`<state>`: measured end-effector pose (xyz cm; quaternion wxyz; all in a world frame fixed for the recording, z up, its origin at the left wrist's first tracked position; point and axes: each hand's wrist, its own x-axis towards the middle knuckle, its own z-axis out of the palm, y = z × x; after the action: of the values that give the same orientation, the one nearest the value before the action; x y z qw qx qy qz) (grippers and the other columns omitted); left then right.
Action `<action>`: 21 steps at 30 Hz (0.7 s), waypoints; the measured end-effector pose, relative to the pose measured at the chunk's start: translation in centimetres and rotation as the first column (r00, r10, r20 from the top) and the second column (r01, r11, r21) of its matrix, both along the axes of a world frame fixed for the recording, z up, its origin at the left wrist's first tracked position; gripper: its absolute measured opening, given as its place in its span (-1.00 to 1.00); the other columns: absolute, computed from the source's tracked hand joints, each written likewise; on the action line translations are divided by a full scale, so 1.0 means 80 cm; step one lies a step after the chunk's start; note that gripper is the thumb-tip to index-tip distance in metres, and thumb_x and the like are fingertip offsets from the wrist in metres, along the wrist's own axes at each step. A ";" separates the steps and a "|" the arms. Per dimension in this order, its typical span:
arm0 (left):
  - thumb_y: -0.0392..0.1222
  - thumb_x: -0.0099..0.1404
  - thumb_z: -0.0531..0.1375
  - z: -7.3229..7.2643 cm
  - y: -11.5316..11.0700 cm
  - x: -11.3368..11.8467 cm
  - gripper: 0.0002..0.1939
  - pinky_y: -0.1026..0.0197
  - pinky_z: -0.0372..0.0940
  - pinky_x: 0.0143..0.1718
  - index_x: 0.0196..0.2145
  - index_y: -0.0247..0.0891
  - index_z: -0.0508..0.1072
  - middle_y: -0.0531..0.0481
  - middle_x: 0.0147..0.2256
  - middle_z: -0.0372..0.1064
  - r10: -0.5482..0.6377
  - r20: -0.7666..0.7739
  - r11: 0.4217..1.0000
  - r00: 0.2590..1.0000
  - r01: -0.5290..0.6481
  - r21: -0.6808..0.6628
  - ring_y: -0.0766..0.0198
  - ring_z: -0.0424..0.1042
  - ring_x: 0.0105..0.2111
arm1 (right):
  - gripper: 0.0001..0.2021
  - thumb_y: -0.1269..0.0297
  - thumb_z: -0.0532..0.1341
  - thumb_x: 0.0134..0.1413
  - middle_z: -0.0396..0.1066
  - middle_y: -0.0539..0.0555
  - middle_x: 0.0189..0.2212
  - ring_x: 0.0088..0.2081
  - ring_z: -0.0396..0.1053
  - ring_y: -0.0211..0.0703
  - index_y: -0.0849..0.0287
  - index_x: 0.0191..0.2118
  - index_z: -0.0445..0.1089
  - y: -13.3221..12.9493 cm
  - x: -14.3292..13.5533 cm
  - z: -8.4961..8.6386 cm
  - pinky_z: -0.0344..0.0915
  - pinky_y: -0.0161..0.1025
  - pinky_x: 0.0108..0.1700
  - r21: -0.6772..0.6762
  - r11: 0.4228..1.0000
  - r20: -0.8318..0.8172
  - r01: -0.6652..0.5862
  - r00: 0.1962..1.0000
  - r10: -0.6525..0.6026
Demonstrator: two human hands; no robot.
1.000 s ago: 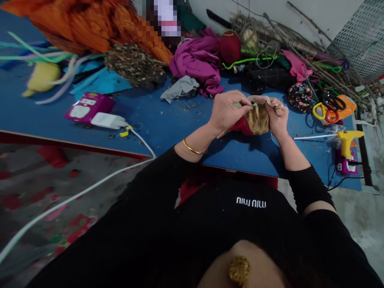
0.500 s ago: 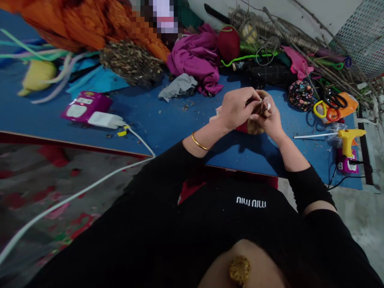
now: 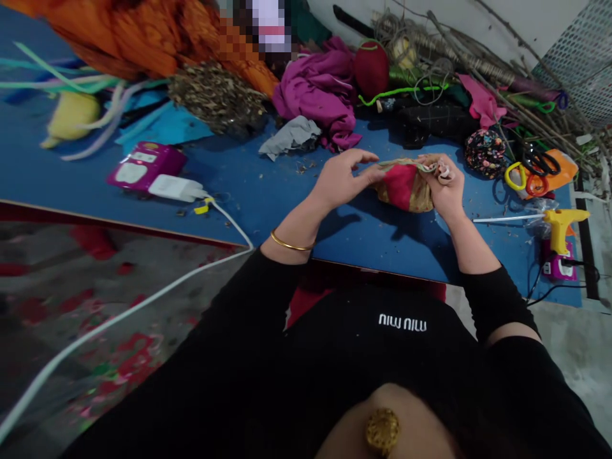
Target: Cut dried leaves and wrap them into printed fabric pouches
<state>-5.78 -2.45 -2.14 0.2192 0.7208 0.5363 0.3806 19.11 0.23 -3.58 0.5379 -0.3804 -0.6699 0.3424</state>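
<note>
A small red and gold-brown fabric pouch [image 3: 401, 187] is held up over the blue table, its gathered rim facing away from me. My right hand [image 3: 442, 185] pinches the right end of that rim, where pale ruffled cloth sticks out between the fingers. On the other side my left hand [image 3: 342, 178], with a gold bangle at the wrist, has its thumb against the left end of the rim. Its thumb and forefinger are parted, and the other fingers are partly hidden.
A purple power adapter [image 3: 148, 169] with a white plug and cable lies left. Magenta cloth [image 3: 318, 89], grey cloth [image 3: 291, 137] and dry leaves [image 3: 215, 95] lie behind. At right are scissors [image 3: 538, 159] and a yellow glue gun [image 3: 561, 226] on the blue table [image 3: 287, 210].
My left hand has moved left, away from my right hand, and its fingers have spread. More of the red and gold-brown pouch now shows between the hands. The view has shifted slightly.
</note>
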 end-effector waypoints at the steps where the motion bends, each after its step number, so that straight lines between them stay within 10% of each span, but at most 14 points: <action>1: 0.35 0.20 0.32 -0.003 -0.002 -0.002 -0.41 0.13 0.41 -0.15 -0.10 -0.22 0.54 -0.13 -0.12 0.59 -0.014 -0.019 0.999 1.000 0.014 -0.032 0.11 0.52 -0.18 | -0.73 -0.06 0.36 0.16 0.51 0.03 -0.23 -0.03 0.48 -0.01 0.02 -0.26 0.47 -0.001 0.000 0.001 0.38 0.12 0.21 0.003 1.000 -0.007 -0.009 1.000 0.009; 10: 0.15 0.42 0.20 0.005 -0.010 -0.005 -0.65 0.07 0.45 -0.10 -0.20 -0.22 0.47 -0.11 -0.19 0.56 0.035 0.171 0.994 0.985 -0.051 0.094 0.17 0.55 -0.20 | -0.72 -0.06 0.39 0.14 0.55 0.00 -0.27 -0.15 0.52 -0.13 0.05 -0.27 0.49 -0.003 0.005 0.005 0.48 -0.04 0.07 0.047 0.999 0.026 -0.018 1.000 0.017; 21: -0.02 0.29 0.36 -0.001 -0.015 0.030 -0.77 0.03 0.37 -0.03 -0.32 -0.21 0.46 -0.07 -0.25 0.50 0.032 -0.111 0.971 0.993 -0.004 0.240 0.10 0.46 -0.17 | -0.82 0.05 0.36 0.19 0.53 0.01 -0.26 -0.12 0.50 -0.10 0.02 -0.26 0.50 -0.005 0.005 0.007 0.47 -0.03 0.07 0.094 0.994 0.102 -0.059 0.994 0.049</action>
<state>-3.37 -3.62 -2.21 0.0962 0.7576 0.5045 0.4027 19.55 -0.20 -3.01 0.5123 -0.3521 -0.7217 0.3045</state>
